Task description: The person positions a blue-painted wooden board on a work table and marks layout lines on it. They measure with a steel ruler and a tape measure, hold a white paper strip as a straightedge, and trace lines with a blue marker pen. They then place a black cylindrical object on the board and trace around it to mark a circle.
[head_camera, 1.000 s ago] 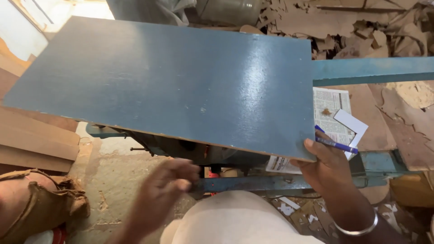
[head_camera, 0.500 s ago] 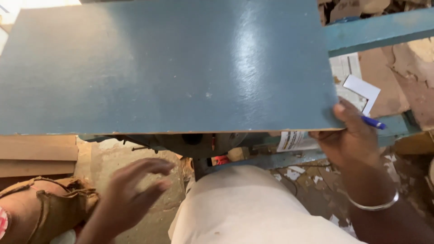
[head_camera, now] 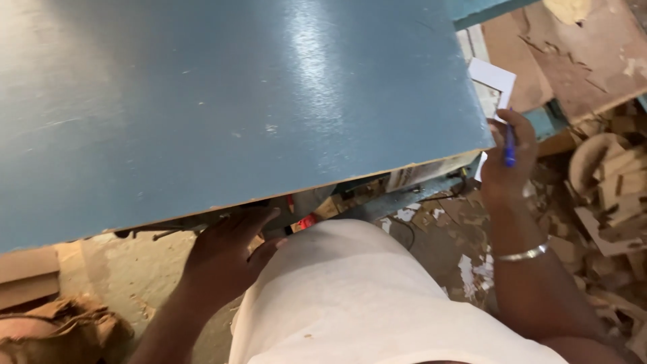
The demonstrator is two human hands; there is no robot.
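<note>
A large blue laminated board [head_camera: 222, 101] fills most of the view, its raw wooden edge facing me. My left hand [head_camera: 226, 253] reaches under the near edge of the board, fingers curled up against its underside. My right hand [head_camera: 507, 158] is at the board's right corner, holding a blue pen [head_camera: 510, 145] while its fingers press the corner edge. A silver bangle [head_camera: 522, 254] circles my right wrist. A white paper slip [head_camera: 492, 75] lies just beyond the corner.
A blue metal machine frame [head_camera: 485, 8] runs behind the board. Wood offcuts and chips [head_camera: 606, 182] litter the floor at right. Plywood strips [head_camera: 27, 273] and a brown sack [head_camera: 64, 330] lie at lower left. My white garment [head_camera: 357, 303] fills the bottom centre.
The board has come closer and now fills the view. My left hand rose from below to the board's underside. My right hand stayed at the right corner with the pen.
</note>
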